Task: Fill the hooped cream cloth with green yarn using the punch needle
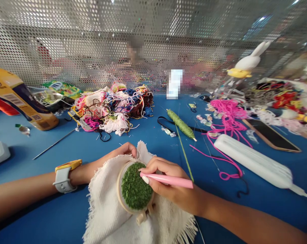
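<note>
While the blue table (pixel 87 147) carries it all, the white cloth (pixel 105 196) sits front-center, left hand (pixel 121 151) at its far edge (can't tell those fingers' grip), hoop (pixel 119 194) framing a fuzzy green patch (pixel 136 187), pink tool (pixel 173 180) pinched in the fingers of the right hand (pixel 177 194).

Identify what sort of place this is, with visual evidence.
Likely a yarn-craft workstation, perhaps in a workshop: a heap of mixed yarn on a blue table, a hoop framing green tufted work, and a perforated metal screen behind.

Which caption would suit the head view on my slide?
Right hand holds pink tool at green tufts in hoop, left hand at white cloth.
</note>
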Demonstrator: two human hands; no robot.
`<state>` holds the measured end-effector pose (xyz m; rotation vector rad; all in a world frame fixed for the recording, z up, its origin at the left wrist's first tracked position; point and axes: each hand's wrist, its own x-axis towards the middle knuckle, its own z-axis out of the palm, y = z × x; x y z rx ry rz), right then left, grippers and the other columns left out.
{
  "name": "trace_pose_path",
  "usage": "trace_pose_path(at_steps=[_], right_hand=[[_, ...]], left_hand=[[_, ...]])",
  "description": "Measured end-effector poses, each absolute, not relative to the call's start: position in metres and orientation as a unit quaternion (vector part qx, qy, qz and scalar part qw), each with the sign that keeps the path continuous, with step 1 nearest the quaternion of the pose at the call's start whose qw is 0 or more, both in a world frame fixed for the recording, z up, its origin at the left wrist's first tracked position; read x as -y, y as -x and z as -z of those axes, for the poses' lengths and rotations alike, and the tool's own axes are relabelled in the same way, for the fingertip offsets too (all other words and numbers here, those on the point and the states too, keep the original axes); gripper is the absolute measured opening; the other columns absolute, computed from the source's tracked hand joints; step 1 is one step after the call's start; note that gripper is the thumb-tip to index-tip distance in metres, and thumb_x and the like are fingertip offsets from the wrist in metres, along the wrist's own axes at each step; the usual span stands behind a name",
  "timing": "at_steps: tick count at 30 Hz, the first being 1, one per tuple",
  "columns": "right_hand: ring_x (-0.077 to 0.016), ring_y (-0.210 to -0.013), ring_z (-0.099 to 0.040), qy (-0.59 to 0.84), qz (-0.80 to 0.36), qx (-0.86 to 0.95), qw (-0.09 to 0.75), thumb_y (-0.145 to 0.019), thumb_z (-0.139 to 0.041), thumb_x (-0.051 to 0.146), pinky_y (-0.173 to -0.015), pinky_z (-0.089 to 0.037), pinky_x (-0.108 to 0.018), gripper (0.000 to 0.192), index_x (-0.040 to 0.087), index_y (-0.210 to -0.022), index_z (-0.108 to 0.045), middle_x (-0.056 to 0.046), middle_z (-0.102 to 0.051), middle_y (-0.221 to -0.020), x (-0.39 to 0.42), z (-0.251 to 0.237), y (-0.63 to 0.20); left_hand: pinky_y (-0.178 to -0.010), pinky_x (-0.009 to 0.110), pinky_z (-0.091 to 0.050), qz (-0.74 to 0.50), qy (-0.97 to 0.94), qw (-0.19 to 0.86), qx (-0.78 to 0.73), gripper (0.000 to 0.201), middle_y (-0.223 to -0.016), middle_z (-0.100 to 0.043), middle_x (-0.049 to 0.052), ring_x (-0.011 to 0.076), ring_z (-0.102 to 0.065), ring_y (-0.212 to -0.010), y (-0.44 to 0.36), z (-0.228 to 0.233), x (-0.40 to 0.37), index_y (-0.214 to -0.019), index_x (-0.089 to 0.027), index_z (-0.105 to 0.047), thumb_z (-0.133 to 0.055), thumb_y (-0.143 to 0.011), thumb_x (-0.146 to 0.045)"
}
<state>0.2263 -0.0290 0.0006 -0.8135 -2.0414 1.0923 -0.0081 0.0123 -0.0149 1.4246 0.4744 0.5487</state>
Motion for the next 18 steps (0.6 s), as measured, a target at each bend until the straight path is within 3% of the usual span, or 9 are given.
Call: trace_pose_path(at_steps=[4, 9, 14, 18], right_hand=[[-0.0127, -0.082, -0.061, 0.314, -0.417, 0.784, 0.337, -0.089, -0.055, 0.019, -0.075, -0.047, -0.028, 0.009, 0.015, -0.090, -0.063, -0.004, -0.066, -0.087, 0.029, -0.001, -0.226], [-0.0131, -0.082, -0.062, 0.311, -0.413, 0.784, 0.343, -0.090, -0.055, 0.020, -0.076, -0.048, -0.029, 0.009, 0.017, -0.090, -0.063, -0.004, -0.066, -0.087, 0.029, 0.000, -0.227], [-0.0137, -0.082, -0.062, 0.306, -0.399, 0.788, 0.356, -0.089, -0.055, 0.018, -0.077, -0.048, -0.031, 0.007, 0.017, -0.090, -0.062, -0.005, -0.067, -0.088, 0.029, 0.000, -0.228], [-0.0144, -0.080, -0.062, 0.314, -0.391, 0.783, 0.369, -0.088, -0.055, 0.019, -0.075, -0.048, -0.031, 0.007, 0.017, -0.089, -0.062, -0.005, -0.067, -0.086, 0.030, 0.001, -0.229]], left_hand=[[-0.066, 0.018, -0.039, -0.239, -0.619, 0.720, -0.205, 0.035, -0.095, -0.043, -0.001, 0.0086, -0.042, -0.077, 0.007, 0.014, -0.009, -0.103, -0.020, -0.042, -0.061, -0.087, -0.044], [-0.068, 0.021, -0.038, -0.244, -0.628, 0.706, -0.220, 0.051, -0.093, -0.041, -0.001, 0.0108, -0.040, -0.077, 0.002, -0.001, -0.002, -0.098, -0.020, -0.041, -0.063, -0.077, -0.061], [-0.070, 0.024, -0.035, -0.254, -0.640, 0.681, -0.251, 0.054, -0.090, -0.038, -0.001, 0.0124, -0.036, -0.077, -0.004, -0.016, 0.002, -0.089, -0.021, -0.037, -0.070, -0.070, -0.058], [-0.070, 0.025, -0.036, -0.250, -0.668, 0.657, -0.242, 0.052, -0.090, -0.037, 0.000, 0.0129, -0.036, -0.077, -0.005, -0.017, 0.002, -0.090, -0.021, -0.035, -0.062, -0.075, -0.063]])
